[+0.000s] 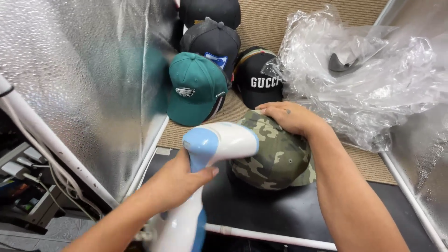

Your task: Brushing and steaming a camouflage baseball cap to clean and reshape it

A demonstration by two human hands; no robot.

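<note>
1. Left hand [179,179] wraps its fingers tight around the handle of a white-and-blue handheld garment steamer [212,154], nozzle turned toward the camouflage cap [275,156].
2. Right hand [289,116] lies on the cap's crown, fingers together and curved, pressing it steady on the black mat [280,210].
3. Step in hand, as judged: steaming the cap's crown.
4. Next move calls for keeping the nozzle clear of the right-hand fingers.
5. Green cap [196,88], black caps [256,77] and crumpled clear plastic bags [359,70] sit behind.

Camouflage cap [275,154]: matt woven cloth. Steamer [212,154]: smooth glossy plastic. Wall panel [79,79], left of frame: shiny embossed foil. Bag [373,88], upper right: crinkled clear plastic.
</note>
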